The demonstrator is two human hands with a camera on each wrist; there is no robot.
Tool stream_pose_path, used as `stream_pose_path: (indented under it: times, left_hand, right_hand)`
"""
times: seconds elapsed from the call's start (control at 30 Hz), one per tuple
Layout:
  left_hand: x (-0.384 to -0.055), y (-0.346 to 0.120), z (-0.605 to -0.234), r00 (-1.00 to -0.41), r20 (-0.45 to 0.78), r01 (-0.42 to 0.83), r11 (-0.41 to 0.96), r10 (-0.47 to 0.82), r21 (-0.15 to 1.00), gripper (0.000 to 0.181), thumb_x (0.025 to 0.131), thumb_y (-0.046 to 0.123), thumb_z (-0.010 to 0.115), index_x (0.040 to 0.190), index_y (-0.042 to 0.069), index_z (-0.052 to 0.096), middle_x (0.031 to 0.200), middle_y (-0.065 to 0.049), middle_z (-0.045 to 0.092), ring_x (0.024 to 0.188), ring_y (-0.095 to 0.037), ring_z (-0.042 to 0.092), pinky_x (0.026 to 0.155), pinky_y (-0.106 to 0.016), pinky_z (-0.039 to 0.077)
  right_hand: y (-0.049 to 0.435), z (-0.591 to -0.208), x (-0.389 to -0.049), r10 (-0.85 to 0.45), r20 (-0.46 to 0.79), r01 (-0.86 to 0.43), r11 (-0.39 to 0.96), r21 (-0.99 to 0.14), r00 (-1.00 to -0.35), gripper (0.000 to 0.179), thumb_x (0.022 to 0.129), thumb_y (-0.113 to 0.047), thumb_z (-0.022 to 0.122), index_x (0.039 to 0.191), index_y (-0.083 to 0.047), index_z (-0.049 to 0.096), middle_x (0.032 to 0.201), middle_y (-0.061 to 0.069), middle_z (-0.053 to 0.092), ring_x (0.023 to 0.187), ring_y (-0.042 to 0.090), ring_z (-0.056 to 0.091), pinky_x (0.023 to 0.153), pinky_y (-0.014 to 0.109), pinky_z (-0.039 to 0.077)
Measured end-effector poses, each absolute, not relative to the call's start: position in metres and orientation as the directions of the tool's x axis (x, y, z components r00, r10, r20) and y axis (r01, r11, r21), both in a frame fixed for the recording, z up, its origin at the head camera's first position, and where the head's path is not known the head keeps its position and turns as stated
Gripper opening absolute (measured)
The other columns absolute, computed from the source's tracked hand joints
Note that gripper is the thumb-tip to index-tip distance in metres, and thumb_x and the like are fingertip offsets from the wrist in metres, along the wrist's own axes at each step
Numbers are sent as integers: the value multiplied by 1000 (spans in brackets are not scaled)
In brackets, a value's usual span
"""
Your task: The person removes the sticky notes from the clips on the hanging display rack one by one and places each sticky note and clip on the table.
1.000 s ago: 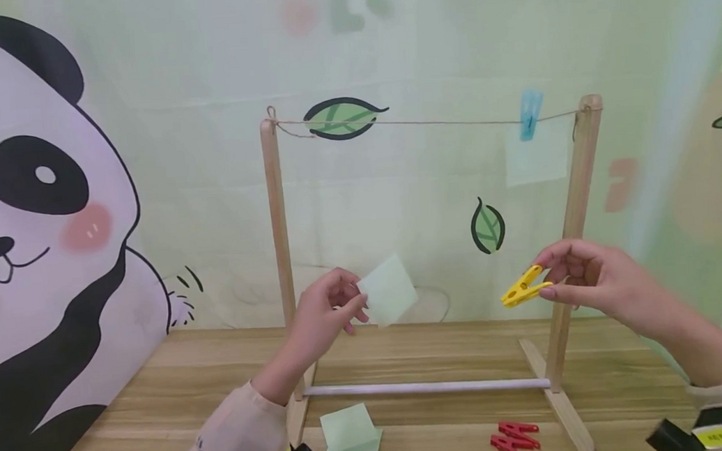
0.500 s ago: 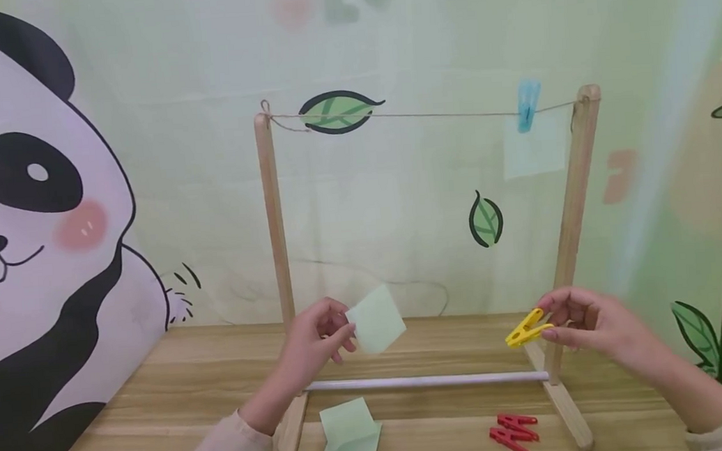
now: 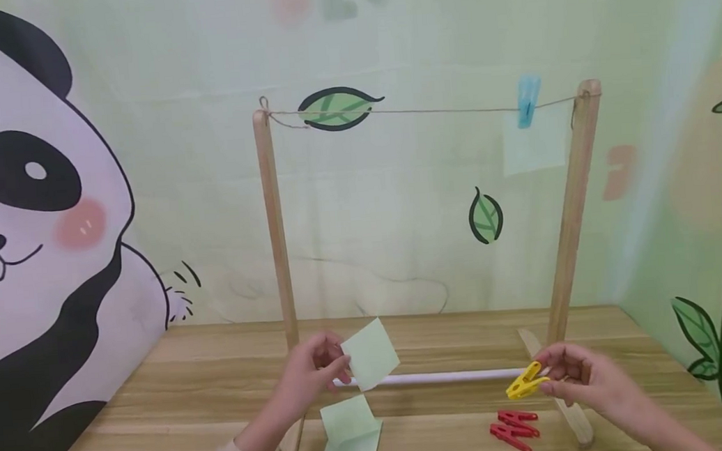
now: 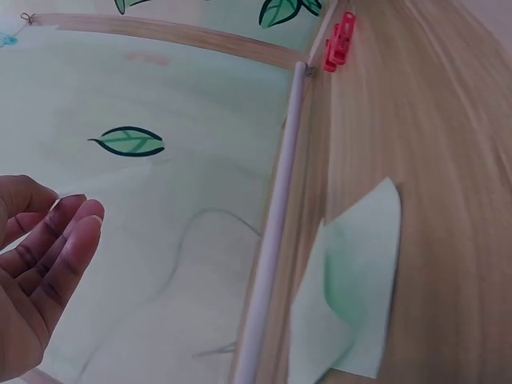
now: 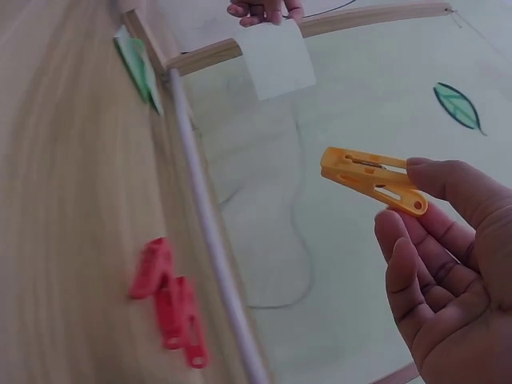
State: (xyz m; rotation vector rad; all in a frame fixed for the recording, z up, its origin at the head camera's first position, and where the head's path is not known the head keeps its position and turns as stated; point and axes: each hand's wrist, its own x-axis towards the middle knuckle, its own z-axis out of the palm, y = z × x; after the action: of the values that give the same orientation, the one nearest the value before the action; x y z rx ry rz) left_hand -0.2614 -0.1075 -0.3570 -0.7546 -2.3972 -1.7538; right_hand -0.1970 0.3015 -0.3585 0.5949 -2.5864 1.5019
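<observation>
My left hand (image 3: 317,370) pinches a pale green square of paper (image 3: 372,355) by one corner, in front of the white crossbar. In the right wrist view that paper (image 5: 278,60) hangs flat from the fingertips. My right hand (image 3: 577,372) holds a yellow clothespin (image 3: 525,382) by its handle ends, between thumb and index finger; its nose points left. The right wrist view shows the clothespin (image 5: 374,178) close up. Below it, red clothespins (image 3: 515,431) lie on the table. Under my left hand lie further pale green papers (image 3: 352,436), one with a fold.
A wooden frame with a left post (image 3: 276,224) and right post (image 3: 574,217) carries a string (image 3: 441,111). A blue clothespin (image 3: 528,102) clips a paper (image 3: 538,144) near its right end. The white crossbar (image 3: 453,376) runs low between the feet. A printed backdrop stands behind.
Both hands have come down from in front of the backdrop toward the table, still holding the paper and the yellow clothespin. The head view has shifted slightly.
</observation>
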Motion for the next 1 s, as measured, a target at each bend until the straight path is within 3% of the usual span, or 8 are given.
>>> stream_pose_path:
  times: [0.17,0.5,0.87,1.0]
  left_hand:
    - [-260,-112,-367,-890,305,389,218,339,895,18,90,0,62,104,-7,54,84,-22,65,64,-9,63,50,-25,56]
    - [-256,-123,-384,-898,258,339,186,358,922,19,91,3,60,104,-9,52,82,-22,64,63,-11,64,48,-25,56]
    - [-257,-132,-406,-924,170,245,187,344,951,20,91,4,61,102,-9,50,82,-11,65,63,-12,65,48,-23,55]
    - [-257,-134,-412,-936,129,197,182,327,963,18,91,3,61,101,-8,50,79,-5,64,63,-13,65,48,-23,54]
  right_hand:
    - [300,-377,-193,-246,205,-296,430,-853,-947,32,92,-7,61,116,12,51,91,-15,62,77,2,59,58,22,54]
    - [291,-407,-187,-184,-1,-79,430,-899,-983,49,86,-18,72,114,15,49,99,8,62,82,2,59,72,19,56]
    - [282,-434,-189,-42,-109,77,466,-882,-993,51,80,-24,78,111,10,54,91,1,62,79,10,59,67,18,53]
    - [283,-440,-190,-35,-109,80,466,-881,-993,51,80,-25,78,110,9,54,90,1,63,79,10,60,66,18,53]
